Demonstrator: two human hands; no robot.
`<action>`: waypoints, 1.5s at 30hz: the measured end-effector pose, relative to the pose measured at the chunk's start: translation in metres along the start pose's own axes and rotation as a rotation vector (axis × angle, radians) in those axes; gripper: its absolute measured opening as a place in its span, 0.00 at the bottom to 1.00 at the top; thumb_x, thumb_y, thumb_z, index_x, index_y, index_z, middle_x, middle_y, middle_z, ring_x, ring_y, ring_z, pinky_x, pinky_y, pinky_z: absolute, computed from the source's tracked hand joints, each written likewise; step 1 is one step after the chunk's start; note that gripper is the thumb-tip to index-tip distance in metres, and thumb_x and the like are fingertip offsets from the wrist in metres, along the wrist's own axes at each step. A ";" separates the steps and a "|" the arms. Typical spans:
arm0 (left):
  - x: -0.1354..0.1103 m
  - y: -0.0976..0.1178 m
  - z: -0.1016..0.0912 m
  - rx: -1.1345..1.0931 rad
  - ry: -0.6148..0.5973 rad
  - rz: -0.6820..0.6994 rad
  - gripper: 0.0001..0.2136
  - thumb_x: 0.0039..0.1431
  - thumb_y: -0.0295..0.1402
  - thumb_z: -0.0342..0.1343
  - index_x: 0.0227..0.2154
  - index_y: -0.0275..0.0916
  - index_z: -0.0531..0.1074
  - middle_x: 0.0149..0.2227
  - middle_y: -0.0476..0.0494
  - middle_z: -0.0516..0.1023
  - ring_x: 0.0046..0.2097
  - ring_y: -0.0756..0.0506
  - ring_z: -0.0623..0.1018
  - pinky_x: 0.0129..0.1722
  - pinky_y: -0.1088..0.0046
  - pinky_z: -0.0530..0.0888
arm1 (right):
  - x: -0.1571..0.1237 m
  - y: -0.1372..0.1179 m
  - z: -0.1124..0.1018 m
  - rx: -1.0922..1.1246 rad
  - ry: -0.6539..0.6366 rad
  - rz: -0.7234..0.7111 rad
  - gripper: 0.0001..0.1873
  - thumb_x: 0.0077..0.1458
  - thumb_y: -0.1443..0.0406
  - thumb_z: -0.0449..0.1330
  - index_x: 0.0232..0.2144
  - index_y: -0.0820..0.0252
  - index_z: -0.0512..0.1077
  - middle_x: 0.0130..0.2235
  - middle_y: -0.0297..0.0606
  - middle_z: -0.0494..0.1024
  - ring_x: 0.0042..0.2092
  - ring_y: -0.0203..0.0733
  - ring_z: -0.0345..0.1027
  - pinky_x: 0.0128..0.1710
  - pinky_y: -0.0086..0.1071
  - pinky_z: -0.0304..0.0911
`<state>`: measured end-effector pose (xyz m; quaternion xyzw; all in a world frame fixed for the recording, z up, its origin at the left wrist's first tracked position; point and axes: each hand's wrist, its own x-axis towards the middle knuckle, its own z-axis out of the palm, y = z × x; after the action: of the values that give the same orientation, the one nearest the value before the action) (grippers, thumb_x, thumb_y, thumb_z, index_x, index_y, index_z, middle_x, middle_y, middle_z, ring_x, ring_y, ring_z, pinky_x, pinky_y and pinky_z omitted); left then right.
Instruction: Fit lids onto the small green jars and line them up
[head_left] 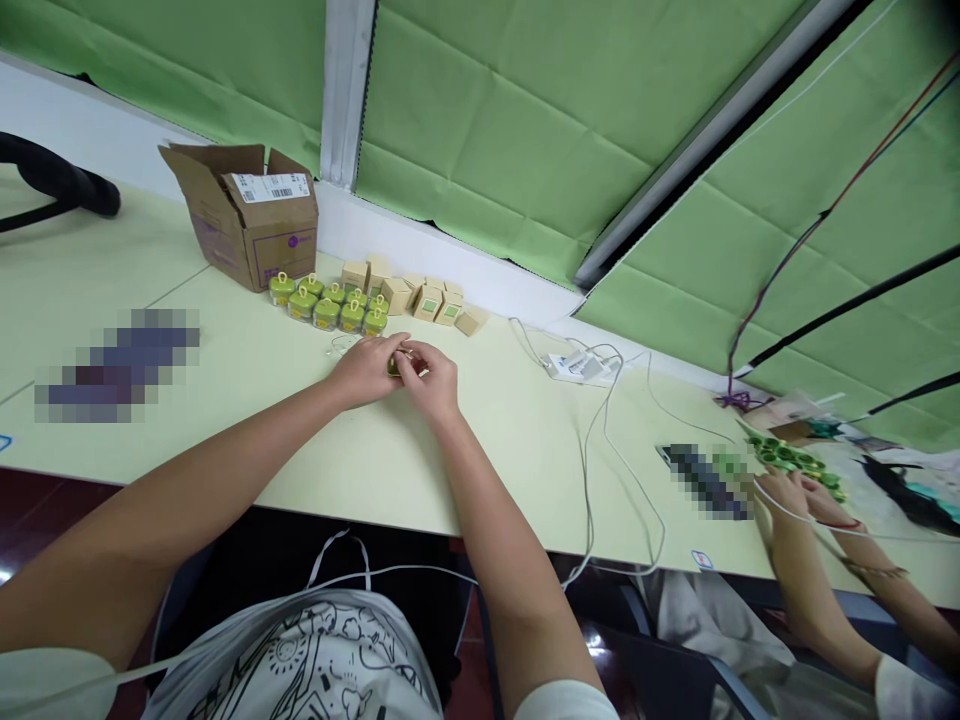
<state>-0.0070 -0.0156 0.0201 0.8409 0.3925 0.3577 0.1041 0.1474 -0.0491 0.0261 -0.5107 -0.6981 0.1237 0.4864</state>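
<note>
My left hand (367, 368) and my right hand (430, 380) meet over the pale green table (247, 400), both closed around one small green jar (394, 366) that shows only between the fingers. Just beyond them stand several small green jars with yellow loop lids (328, 304) in two rows. Behind and right of those lie several small tan cardboard boxes (420, 295). A thin clear wrapper or wire (341, 345) lies just left of my left hand.
An open brown shipping carton (247, 215) stands at the back left. A white power strip (574, 366) with white cables (600, 450) lies to the right. Another person's hands (799, 495) work at green items (795, 462) at the far right. A black chair arm (52, 180) is far left.
</note>
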 end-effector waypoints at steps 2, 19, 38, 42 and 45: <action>0.001 0.002 -0.003 -0.005 0.003 -0.072 0.24 0.58 0.36 0.58 0.58 0.41 0.72 0.49 0.39 0.84 0.48 0.36 0.83 0.47 0.61 0.77 | 0.001 0.000 -0.002 0.036 0.022 0.056 0.18 0.61 0.52 0.60 0.46 0.55 0.76 0.34 0.34 0.78 0.32 0.38 0.69 0.39 0.33 0.69; 0.000 0.006 -0.012 -0.019 0.040 -0.182 0.16 0.55 0.40 0.61 0.46 0.44 0.73 0.39 0.45 0.84 0.39 0.38 0.82 0.33 0.66 0.71 | 0.005 0.004 0.001 0.283 0.011 0.173 0.14 0.58 0.53 0.59 0.36 0.57 0.73 0.34 0.35 0.78 0.32 0.36 0.68 0.35 0.30 0.69; -0.002 0.001 -0.011 0.145 -0.055 -0.068 0.17 0.59 0.45 0.57 0.47 0.43 0.70 0.31 0.46 0.80 0.32 0.38 0.80 0.27 0.67 0.63 | 0.004 0.006 -0.006 0.067 -0.072 0.102 0.14 0.63 0.54 0.56 0.39 0.55 0.74 0.37 0.35 0.80 0.29 0.35 0.65 0.33 0.30 0.65; -0.002 0.003 -0.012 0.118 -0.056 -0.076 0.15 0.59 0.44 0.58 0.46 0.45 0.71 0.35 0.45 0.82 0.35 0.38 0.81 0.29 0.66 0.66 | 0.005 0.007 -0.008 0.042 -0.063 0.076 0.14 0.63 0.53 0.57 0.39 0.55 0.75 0.36 0.35 0.80 0.31 0.37 0.67 0.34 0.31 0.65; -0.002 0.004 -0.014 0.071 -0.062 -0.088 0.15 0.59 0.44 0.58 0.47 0.45 0.72 0.38 0.45 0.82 0.37 0.38 0.80 0.30 0.67 0.67 | 0.006 0.007 -0.009 0.045 -0.062 0.080 0.14 0.63 0.52 0.58 0.39 0.55 0.75 0.33 0.34 0.78 0.30 0.37 0.67 0.34 0.31 0.65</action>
<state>-0.0144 -0.0214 0.0309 0.8367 0.4382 0.3123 0.1018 0.1584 -0.0442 0.0291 -0.5231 -0.6887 0.1745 0.4707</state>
